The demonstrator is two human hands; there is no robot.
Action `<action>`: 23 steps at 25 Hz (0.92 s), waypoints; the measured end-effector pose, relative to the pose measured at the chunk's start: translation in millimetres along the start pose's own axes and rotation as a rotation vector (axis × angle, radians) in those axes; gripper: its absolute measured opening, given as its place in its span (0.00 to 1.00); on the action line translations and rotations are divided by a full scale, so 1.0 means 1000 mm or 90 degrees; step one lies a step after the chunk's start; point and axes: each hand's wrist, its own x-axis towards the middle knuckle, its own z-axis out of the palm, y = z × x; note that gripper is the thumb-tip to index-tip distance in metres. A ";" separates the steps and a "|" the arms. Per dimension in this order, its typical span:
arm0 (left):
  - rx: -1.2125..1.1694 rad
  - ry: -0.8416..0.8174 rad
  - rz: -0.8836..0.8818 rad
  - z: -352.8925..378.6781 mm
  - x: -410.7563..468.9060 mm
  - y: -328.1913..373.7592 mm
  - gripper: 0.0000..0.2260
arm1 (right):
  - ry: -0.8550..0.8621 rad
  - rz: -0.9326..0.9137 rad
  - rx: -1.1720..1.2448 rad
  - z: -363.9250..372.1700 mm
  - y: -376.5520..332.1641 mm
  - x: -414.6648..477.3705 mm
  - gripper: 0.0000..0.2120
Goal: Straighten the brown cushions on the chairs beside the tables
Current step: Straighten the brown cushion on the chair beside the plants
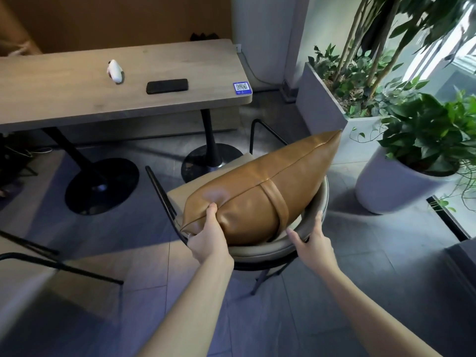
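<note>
A brown leather cushion (260, 191) with a strap across its middle lies tilted on a beige chair (260, 251) with a black metal frame. My left hand (208, 233) grips the cushion's near left corner, thumb pressed into its top. The thumb and fingers of my right hand (313, 240) rest on the curved backrest of the chair, just right of the cushion, holding the rim. The cushion's far corner points up toward the planter.
A wooden table (77, 104) stands beyond the chair with a black phone (167, 86), a white object (115, 71) and a QR sticker (242, 88). Potted plants (422, 140) and a long planter (324, 104) stand at right. Another chair frame (51, 264) is at left.
</note>
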 end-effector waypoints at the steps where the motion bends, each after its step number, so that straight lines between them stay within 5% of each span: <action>1: 0.005 -0.006 0.002 0.002 -0.001 0.000 0.40 | 0.004 0.003 0.001 0.000 0.002 0.005 0.50; 10: 0.051 -0.073 0.052 0.015 0.002 0.006 0.40 | 0.006 -0.003 0.018 -0.008 -0.012 0.024 0.49; 23: 0.021 -0.068 0.087 0.014 0.101 0.104 0.45 | 0.040 -0.053 0.035 0.103 -0.093 0.014 0.52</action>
